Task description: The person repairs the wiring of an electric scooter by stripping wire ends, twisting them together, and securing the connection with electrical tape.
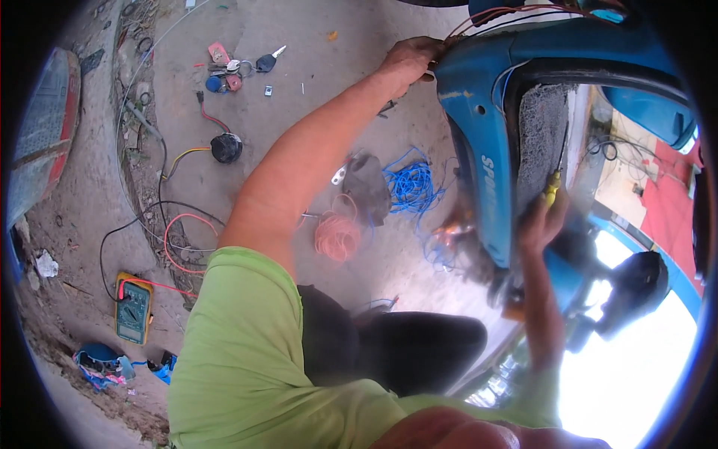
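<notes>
Blue panel (475, 142): curved vehicle body part, right of centre in the head view, beside the person's legs; black trim (516, 96) lines its inner edge.
Right hand (540, 221): inside the panel's curve; fingers narrow, closed round the grip of 1 yellow-handled tool (553, 190), probably a screwdriver.
Tool shaft: thin, points away from the person, along the side of the grey fuzzy lining (541, 123); cannot tell whether the tip touches anything.
Left hand (413, 60): at the panel's far left corner, arm stretched out; fingers bent and partly hidden at the edge; cannot tell what they hold, if anything.
Thin wires (495, 13): red and black, pass over the top of the panel just beside the left hand.
Step in hand: judged to be 2-handed work on the panel, tool at the inner side, left hand steadying or feeling at the corner.
Next move: seems to call for a firm grip, a well-aligned shaft and the left fingers kept clear of the tip.
Ground, near: 1 blue wire tangle (410, 187) and 1 pink wire coil (337, 238), with dark cloth (368, 183) between.
Ground, farther left: 1 multimeter (133, 313) with red and black leads; 1 bunch of keys (233, 67) well apart.
Light: glare and haze at lower right blur detail.
</notes>
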### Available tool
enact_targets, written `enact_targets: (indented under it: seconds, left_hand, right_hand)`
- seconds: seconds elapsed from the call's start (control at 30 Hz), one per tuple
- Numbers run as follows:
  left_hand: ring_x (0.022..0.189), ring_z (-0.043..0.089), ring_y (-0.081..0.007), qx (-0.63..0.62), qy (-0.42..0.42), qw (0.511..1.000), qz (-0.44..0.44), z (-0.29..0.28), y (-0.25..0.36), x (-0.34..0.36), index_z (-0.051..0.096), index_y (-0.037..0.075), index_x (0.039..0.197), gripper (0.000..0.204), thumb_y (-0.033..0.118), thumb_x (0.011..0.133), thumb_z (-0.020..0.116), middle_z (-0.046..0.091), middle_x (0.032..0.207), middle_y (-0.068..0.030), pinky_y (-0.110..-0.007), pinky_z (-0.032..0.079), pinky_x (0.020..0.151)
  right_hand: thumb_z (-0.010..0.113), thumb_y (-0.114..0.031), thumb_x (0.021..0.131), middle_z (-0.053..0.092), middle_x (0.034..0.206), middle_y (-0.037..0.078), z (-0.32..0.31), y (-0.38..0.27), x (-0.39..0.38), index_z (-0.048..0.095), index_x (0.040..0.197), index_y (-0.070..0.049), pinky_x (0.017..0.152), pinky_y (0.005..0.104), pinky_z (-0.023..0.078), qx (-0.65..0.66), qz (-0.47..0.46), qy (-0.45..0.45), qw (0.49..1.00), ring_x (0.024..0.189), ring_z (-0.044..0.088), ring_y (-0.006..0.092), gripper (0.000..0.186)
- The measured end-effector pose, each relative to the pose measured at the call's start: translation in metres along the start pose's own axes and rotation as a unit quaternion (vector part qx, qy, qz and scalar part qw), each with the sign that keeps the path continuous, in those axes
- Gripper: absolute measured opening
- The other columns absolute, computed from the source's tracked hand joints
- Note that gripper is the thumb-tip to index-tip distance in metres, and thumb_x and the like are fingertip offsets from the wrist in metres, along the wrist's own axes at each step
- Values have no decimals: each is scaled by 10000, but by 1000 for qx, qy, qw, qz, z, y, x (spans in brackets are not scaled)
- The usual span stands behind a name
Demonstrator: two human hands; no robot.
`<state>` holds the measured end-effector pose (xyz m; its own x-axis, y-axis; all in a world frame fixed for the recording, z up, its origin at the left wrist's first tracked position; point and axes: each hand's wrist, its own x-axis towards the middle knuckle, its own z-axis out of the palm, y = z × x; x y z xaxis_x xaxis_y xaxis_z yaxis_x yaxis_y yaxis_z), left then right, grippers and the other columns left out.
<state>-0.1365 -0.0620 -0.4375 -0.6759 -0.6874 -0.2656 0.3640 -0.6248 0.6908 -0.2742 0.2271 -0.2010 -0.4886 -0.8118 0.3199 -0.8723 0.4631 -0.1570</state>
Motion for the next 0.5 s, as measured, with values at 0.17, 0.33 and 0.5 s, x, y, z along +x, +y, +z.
enact_targets:
  seconds: [0.17,0.33,0.5]
  left_hand:
    - [1094,681,-259,-21,-17,1000,-5,-9,-5,20,694,59,1242,290,235,1049,568,726,1174,-117,-427,569,916]
    - [1070,683,-260,-21,7,1000,2,-7,-9,25,698,52,1187,244,205,1034,586,733,1106,-123,-439,568,911]
    - [1066,687,-262,-87,-5,996,-6,-8,-19,24,688,25,1176,231,160,1017,589,725,1124,-139,-436,566,923]
  right_hand:
    - [594,-286,989,588,1079,192,1,1,2,586,1233,51,945,411,454,-1,13,-5,1000,999,585,328,416]
    - [600,-307,997,582,1086,203,3,-13,5,592,1228,56,955,421,450,-13,-25,1,1000,1006,585,336,431]
    - [604,-314,998,582,1076,203,3,-16,4,588,1227,59,952,421,451,-16,-13,1,1000,1004,588,332,437]
